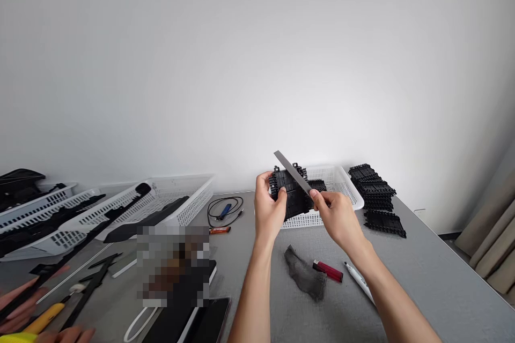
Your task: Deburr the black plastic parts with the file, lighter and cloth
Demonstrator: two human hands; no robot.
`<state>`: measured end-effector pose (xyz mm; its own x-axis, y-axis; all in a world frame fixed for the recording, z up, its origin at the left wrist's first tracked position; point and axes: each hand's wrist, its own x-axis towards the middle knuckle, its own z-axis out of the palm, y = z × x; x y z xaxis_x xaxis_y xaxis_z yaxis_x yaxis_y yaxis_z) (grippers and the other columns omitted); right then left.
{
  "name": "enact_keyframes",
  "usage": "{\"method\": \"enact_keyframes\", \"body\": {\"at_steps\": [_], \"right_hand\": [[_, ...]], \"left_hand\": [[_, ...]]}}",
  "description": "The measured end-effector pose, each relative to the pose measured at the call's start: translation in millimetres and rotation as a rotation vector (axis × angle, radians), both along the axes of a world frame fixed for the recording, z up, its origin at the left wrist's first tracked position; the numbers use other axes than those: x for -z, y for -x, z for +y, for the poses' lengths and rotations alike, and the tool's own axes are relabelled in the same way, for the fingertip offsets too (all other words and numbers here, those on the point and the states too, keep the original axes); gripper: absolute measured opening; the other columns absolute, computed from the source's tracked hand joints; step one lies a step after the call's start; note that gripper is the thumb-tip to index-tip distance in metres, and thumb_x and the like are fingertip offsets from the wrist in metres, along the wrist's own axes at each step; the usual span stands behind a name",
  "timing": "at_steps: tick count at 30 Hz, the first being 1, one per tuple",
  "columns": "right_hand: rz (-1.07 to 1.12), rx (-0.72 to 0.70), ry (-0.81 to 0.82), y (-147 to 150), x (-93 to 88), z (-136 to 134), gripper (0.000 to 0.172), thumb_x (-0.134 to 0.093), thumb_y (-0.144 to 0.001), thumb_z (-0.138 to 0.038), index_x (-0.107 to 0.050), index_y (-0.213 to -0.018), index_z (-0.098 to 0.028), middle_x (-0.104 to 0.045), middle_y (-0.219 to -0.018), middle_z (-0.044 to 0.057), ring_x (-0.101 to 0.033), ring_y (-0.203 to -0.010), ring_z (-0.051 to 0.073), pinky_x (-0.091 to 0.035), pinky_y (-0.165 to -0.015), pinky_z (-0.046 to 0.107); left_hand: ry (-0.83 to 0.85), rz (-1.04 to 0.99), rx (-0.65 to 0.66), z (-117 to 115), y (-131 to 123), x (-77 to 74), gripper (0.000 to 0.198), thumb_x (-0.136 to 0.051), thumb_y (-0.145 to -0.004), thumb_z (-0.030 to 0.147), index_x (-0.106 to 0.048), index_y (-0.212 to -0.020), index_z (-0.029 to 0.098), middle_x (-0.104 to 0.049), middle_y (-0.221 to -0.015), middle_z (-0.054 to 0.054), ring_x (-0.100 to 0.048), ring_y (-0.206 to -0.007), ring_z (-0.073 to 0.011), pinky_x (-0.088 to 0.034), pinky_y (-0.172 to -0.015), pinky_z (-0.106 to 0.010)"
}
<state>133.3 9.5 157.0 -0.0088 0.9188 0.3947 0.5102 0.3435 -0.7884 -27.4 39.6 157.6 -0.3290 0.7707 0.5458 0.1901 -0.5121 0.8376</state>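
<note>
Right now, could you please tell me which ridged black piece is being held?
The black piece in the left hand, crossed by the metal strip; the pieces at right lie on the table instead.

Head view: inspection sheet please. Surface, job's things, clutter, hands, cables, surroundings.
Surface: grey table, things on both sides.
Job's things: black part, metal strip slanting across it, contact unclear; white basket behind.
Clutter: dark cloth, red lighter, white marker nearer the camera; black pieces right of the basket.
Hands: left hand holds the black part, right hand grips the metal strip.
Cables: black cable looped left of the basket; white cord at front left.
Surroundings: pale wall behind, curtain at right, another person's hands at lower left.
</note>
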Motion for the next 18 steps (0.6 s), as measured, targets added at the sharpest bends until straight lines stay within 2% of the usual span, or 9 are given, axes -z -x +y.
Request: {"method": "enact_keyframes", "body": {"at_steps": [3, 9, 13, 18], "right_hand": [[0.002, -0.041, 0.022, 0.1, -1.4, -2.6, 0.055, -0.040, -0.098, -0.059, -0.047, -0.060, -0.021, -0.033, -0.051, -0.004, -0.029, -0.053, 0.013, -0.021, -0.053, 0.029], [-0.003, -0.002, -0.004, -1.3, -0.9, -2.1, 0.055, -0.040, -0.098, -0.060, -0.046, -0.059, -0.021, -0.035, -0.052, -0.004, -0.030, -0.054, 0.013, -0.022, -0.054, 0.030], [-0.029, -0.033, -0.033, -1.9, -0.6, -1.5, 0.055, -0.040, -0.098, -0.060, -0.042, -0.059, -0.022, -0.038, -0.051, -0.003, -0.029, -0.053, 0.013, -0.022, -0.054, 0.031], [0.007, 0.084, -0.066, -10.7, -1.6, 2.0, 0.056, -0.041, -0.098, -0.062, -0.046, -0.059, -0.022, -0.040, -0.049, -0.002, -0.031, -0.051, 0.013, -0.023, -0.052, 0.031]], "left_hand": [[-0.030, -0.002, 0.002, -2.7, -2.9, -2.7, 0.038, -0.061, -0.077, 0.015, -0.052, -0.113, 0.023, -0.063, -0.117, -0.008, -0.059, -0.120, -0.0237, -0.041, -0.108, -0.040], [-0.008, -0.014, -0.006, -3.0, -3.1, -3.8, 0.039, -0.060, -0.076, 0.013, -0.052, -0.113, 0.023, -0.063, -0.117, -0.008, -0.058, -0.121, -0.0243, -0.040, -0.108, -0.041], [-0.035, 0.004, -0.016, -3.7, -2.9, -4.6, 0.038, -0.060, -0.076, 0.013, -0.052, -0.112, 0.023, -0.062, -0.119, -0.008, -0.056, -0.122, -0.0236, -0.038, -0.110, -0.040], [-0.006, -0.035, -0.038, -9.5, -1.5, -7.8, 0.040, -0.061, -0.074, 0.012, -0.052, -0.111, 0.023, -0.063, -0.115, -0.007, -0.059, -0.116, -0.0221, -0.040, -0.104, -0.036]]}}
